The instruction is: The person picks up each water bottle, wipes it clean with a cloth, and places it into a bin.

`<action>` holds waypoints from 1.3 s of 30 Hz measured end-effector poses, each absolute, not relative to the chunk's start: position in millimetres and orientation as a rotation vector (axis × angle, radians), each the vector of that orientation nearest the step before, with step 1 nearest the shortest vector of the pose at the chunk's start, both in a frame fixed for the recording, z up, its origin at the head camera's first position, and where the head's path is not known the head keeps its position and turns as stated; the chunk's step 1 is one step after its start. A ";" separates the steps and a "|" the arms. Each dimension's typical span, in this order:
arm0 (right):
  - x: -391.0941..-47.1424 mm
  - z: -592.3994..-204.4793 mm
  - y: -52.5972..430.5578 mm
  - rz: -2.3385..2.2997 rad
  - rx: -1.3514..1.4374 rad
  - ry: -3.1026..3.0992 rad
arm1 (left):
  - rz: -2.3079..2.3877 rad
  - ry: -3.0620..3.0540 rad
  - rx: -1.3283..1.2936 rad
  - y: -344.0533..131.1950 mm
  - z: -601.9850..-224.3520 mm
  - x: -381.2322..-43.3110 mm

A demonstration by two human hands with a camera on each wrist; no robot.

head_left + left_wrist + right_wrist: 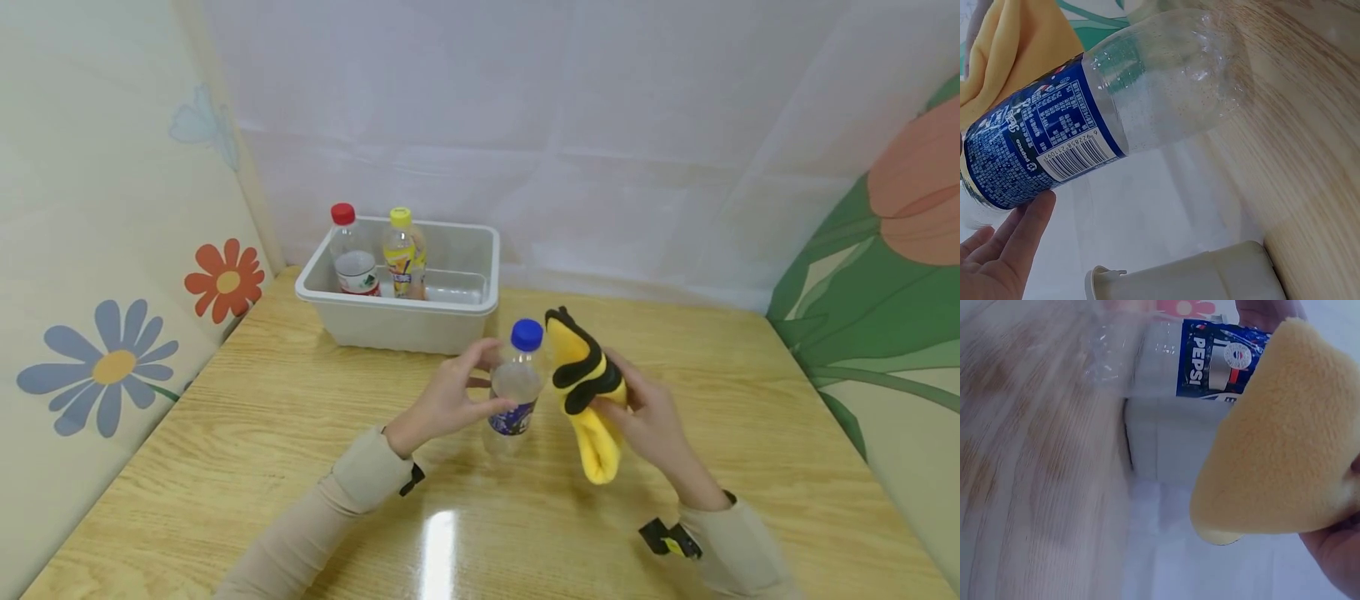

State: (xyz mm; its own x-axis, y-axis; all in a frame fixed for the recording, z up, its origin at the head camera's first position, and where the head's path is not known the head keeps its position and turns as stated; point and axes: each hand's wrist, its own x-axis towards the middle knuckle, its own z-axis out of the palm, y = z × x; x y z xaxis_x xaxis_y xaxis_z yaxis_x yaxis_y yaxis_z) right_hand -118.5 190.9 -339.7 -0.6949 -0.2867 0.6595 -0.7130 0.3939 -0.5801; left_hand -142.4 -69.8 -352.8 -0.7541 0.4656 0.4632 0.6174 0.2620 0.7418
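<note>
A clear plastic Pepsi bottle (516,387) with a blue cap and blue label stands upright at the middle of the table. My left hand (457,392) holds it around the label, thumb in front and fingers behind. Up close, the left wrist view shows the fingers (1025,234) at the label's edge and the bottle (1104,112) see-through below it. Just to the right, my right hand (645,417) grips a folded yellow fleecy cloth (592,392) with black wavy bands. In the right wrist view this cloth (1285,437) covers part of the bottle.
Behind and left of my hands stands a light grey plastic bin (397,325). Inside it are a red-capped bottle (354,258) and a yellow-capped bottle (401,258). A white sheet (600,167) hangs behind the wooden table (247,467), with flower-patterned panels at both sides.
</note>
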 end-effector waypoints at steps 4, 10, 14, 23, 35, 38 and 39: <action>-118.9 -338.6 184.4 1.243 0.905 -2.200 | -1.461 -2.372 -1.038 -70.1 -352.7 -141.6; -120.4 -338.8 177.0 1.197 0.929 -2.223 | -1.455 -2.370 -1.055 -71.1 -353.2 -140.8; -119.9 -339.0 174.5 1.121 0.926 -2.253 | -1.436 -2.359 -1.066 -71.5 -353.7 -141.0; -120.3 -338.5 172.8 0.966 0.960 -2.320 | -1.432 -2.333 -1.077 -71.3 -354.9 -141.8; -120.1 -336.4 169.7 0.846 1.046 -2.364 | -1.452 -2.329 -1.080 -71.4 -354.6 -140.9; -120.5 -337.4 169.0 0.831 1.050 -2.384 | -1.465 -2.330 -1.073 -71.4 -355.1 -140.9; -120.6 -338.2 168.7 0.828 1.052 -2.389 | -1.466 -2.332 -1.071 -71.4 -355.1 -140.8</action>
State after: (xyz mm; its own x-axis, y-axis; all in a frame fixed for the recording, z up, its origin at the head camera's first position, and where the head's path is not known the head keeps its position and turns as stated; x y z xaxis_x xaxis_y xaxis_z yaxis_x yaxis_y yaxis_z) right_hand -120.6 168.7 -338.2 -0.6366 -0.5248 0.5651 -0.7620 0.5410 -0.3560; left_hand -140.8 -71.4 -355.1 -0.7223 0.4749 0.5028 0.6589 0.2516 0.7089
